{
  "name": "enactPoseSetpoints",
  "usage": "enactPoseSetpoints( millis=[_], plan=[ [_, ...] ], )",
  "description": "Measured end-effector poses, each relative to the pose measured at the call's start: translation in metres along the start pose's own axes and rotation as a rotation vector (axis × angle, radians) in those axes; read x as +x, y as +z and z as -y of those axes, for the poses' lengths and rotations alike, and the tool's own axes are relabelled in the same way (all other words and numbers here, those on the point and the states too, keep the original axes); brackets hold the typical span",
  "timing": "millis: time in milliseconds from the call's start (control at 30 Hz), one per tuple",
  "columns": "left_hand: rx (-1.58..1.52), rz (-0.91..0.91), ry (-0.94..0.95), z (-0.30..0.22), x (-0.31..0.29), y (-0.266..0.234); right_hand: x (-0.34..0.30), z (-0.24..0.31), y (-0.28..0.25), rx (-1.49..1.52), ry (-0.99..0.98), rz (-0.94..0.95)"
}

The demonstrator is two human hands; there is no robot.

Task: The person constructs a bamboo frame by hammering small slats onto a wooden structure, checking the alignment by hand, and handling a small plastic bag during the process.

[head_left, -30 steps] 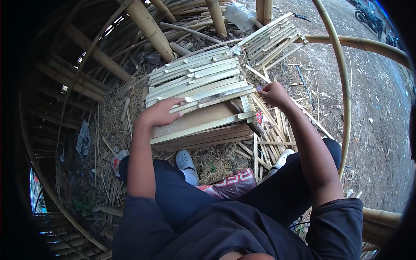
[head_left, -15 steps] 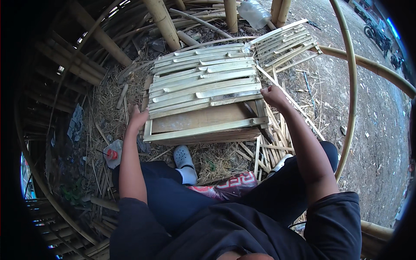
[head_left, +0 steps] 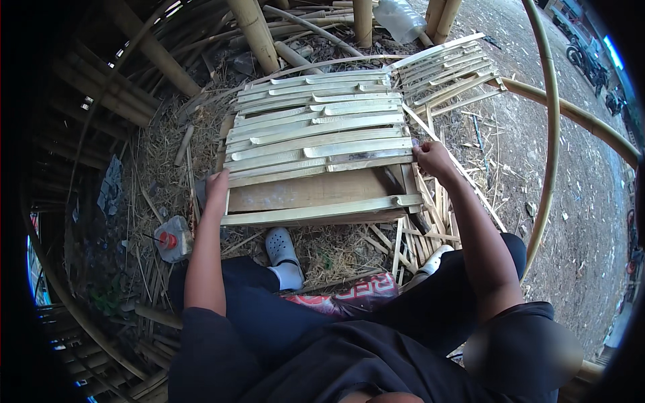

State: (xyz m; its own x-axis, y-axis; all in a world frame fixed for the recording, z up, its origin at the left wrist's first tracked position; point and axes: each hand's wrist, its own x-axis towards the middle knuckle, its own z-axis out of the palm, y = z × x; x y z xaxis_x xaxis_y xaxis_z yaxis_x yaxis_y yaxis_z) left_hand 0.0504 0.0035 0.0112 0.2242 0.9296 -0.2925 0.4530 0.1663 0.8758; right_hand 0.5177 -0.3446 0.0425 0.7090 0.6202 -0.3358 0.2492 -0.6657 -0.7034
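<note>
While the left hand (head_left: 216, 187) has its fingers curled at the left edge of the slatted bamboo panel (head_left: 319, 124), the right hand (head_left: 434, 161) bends its own at the panel's right edge; whether either grasps it cannot be told. The panel lies between them, its slats' long axis running from one hand to the other, neither clearly nearer. Beneath the panel is a wooden worktop (head_left: 309, 190); to its right, loose slats (head_left: 440, 208); beyond its far right corner, a smaller slatted frame (head_left: 447, 70); left and nearer, a red-capped jug (head_left: 176, 250).
</note>
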Motion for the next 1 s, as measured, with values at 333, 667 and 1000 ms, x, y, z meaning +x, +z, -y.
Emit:
enactPoseSetpoints(
  millis=[333, 667, 1000],
  plan=[
    [-0.022, -0.031, -0.062, -0.031, -0.024, 0.005, -0.019, 0.02, -0.027, 0.294, -0.165, 0.011],
    [-0.099, 0.007, -0.125, -0.023, -0.035, 0.017, -0.122, 0.163, -0.088, 0.337, -0.721, -0.151],
    [-0.063, 0.339, 0.177, -0.031, -0.046, 0.014, -0.239, 0.234, -0.049, 0.398, -1.282, -0.494]
  ],
)
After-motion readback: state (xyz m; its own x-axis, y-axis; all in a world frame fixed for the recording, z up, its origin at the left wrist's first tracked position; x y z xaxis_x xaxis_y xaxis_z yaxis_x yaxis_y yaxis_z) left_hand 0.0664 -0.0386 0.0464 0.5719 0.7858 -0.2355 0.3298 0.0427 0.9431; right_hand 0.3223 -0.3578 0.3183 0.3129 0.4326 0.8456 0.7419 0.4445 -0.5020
